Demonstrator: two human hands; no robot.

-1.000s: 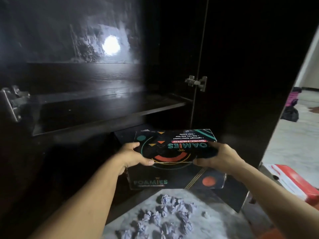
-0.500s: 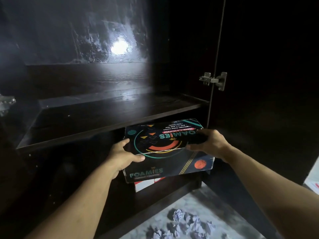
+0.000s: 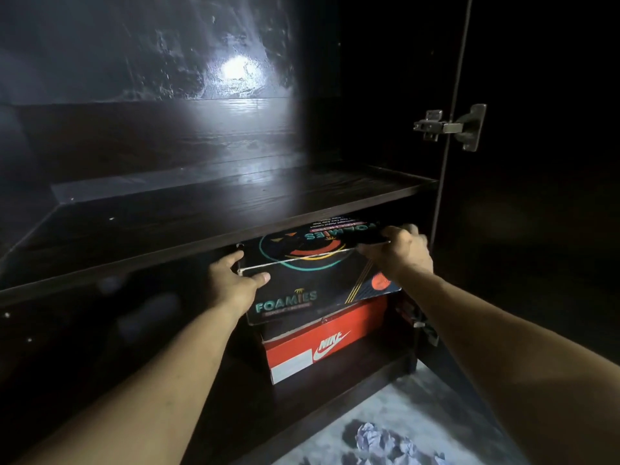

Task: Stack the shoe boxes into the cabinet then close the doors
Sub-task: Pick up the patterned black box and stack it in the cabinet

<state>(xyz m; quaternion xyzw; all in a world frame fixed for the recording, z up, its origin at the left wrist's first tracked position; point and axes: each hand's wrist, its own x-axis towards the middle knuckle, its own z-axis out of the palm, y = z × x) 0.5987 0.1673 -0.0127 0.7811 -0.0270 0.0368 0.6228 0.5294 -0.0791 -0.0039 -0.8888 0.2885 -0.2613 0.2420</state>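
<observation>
Two hands on one box. The black Foamies box (image 3: 315, 273) sits between them in the lower compartment of the cabinet (image 3: 201, 226), under the middle shelf (image 3: 235, 209) and on top of the red Nike box (image 3: 322, 344). Whether its full underside is seated on the red lid cannot be told; its near face overhangs the red box toward the camera.

Left hand (image 3: 231, 280): fingers clamped on the near-left top corner, thumb laid along the front edge, the other fingers hooked up the left end. Right hand (image 3: 399, 253): fingers wrapped over the right end of the lid, gripping it; fingertips are hidden behind the box edge.

Key relation: the box's long axis runs left to right, slightly skewed, right end deeper in the cabinet and higher in view. It spans the gap between the two hands, so the box lies inboard of both sets of fingers, with the cabinet back beyond them. Neither hand is clearly nearer; each holds an end.

Judgement: the box is partly in, and what remains is a push away from the body to bring it square over the red box. Clearance beneath the shelf looks tight above the lid, so the right knuckles may meet the shelf edge.

Right door (image 3: 536, 229) stands open, hinge (image 3: 449, 127) exposed. Crumpled paper (image 3: 379, 441) lies on the floor.
</observation>
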